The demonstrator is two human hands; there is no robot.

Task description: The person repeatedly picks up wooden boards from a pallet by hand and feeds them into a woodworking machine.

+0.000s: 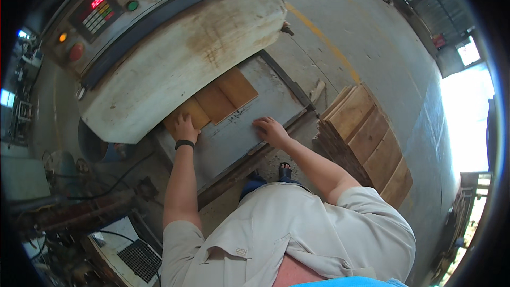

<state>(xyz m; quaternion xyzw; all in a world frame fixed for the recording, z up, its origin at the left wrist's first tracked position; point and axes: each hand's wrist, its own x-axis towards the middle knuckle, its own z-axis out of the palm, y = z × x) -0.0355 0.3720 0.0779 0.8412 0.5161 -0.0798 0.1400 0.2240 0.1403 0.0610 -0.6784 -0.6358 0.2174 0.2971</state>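
Several flat brown wooden boards (215,103) lie side by side on the grey metal table (234,138) of a large machine, their far ends hidden under its cream hood. My left hand (186,127), with a dark band at the wrist, rests on the leftmost board (198,114), fingers spread. To the right, my right hand (272,130) lies on the bare metal near the table's front edge. Its fingers are stretched out and hold nothing. Dark crumbs or marks dot the metal beside the boards.
The machine's hood (186,53) overhangs the table, with a control panel (95,13) of buttons and a lit display above. A tall stack of wooden boards (366,138) stands at my right. A blue bin (101,143) sits at the left, and a black cable (119,180) runs near it.
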